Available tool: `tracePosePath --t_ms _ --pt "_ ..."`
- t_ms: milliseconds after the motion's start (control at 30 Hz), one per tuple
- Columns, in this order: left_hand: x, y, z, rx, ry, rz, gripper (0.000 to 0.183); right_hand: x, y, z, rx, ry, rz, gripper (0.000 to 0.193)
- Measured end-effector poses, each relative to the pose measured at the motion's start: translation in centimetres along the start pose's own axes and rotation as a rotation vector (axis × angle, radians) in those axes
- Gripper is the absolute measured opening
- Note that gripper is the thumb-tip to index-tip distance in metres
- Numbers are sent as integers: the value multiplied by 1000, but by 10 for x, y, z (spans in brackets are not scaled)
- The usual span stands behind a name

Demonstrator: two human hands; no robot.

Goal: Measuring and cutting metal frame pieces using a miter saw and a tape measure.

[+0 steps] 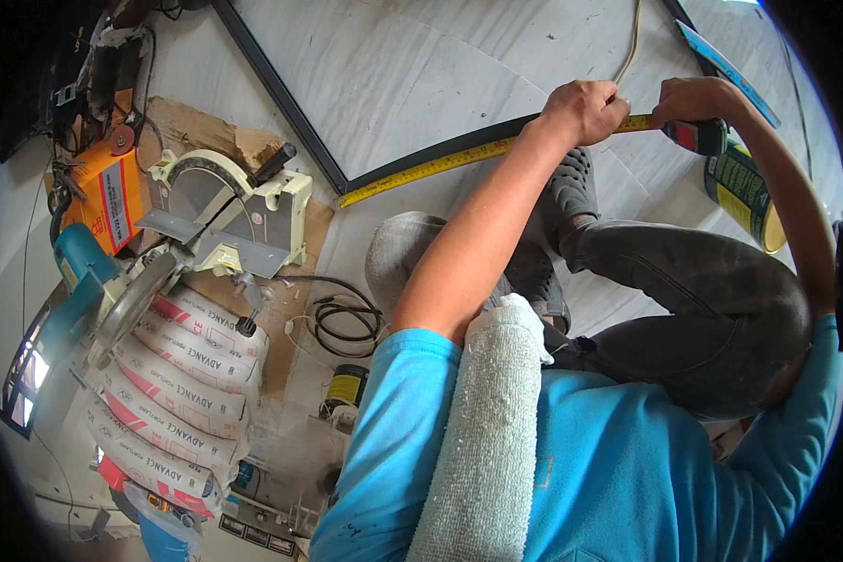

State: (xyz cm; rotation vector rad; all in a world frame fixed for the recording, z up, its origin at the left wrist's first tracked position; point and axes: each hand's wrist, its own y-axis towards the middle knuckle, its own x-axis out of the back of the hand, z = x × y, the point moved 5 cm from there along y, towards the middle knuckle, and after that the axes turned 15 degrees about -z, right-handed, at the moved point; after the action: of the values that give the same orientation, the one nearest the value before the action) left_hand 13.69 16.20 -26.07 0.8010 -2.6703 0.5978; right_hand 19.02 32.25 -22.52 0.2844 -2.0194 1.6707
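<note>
A yellow tape measure blade (431, 171) lies stretched along a dark metal bar (459, 147) of an angled frame on the floor. Its tip is by the frame's corner. My left hand (585, 112) is closed over the blade, thumb and fingers together; the bar passes out of sight behind it. To its right, my right hand (693, 100) grips the tape near the red and black tape measure case (698, 138). Just beyond that case are a blue strip-like tool (729, 73), perhaps a saw blade, and a green and yellow can (742, 192).
At left, a miter saw (225, 211) with a teal motor housing stands on cardboard beside an orange box (110, 192). Stacked cement bags (178, 375) lie nearer. A coiled black cable (347, 318) and a small can (345, 389) sit by my left arm. My bent legs (684, 290) occupy the right.
</note>
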Motion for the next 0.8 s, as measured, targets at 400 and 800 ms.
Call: tracePosePath --t_ms 400,800 --pt "-7 2 -7 21 -8 22 37 10 -11 1 194 86 2 38" --pt "-8 4 22 -9 -151 42 30 -19 0 12 48 539 420 32"
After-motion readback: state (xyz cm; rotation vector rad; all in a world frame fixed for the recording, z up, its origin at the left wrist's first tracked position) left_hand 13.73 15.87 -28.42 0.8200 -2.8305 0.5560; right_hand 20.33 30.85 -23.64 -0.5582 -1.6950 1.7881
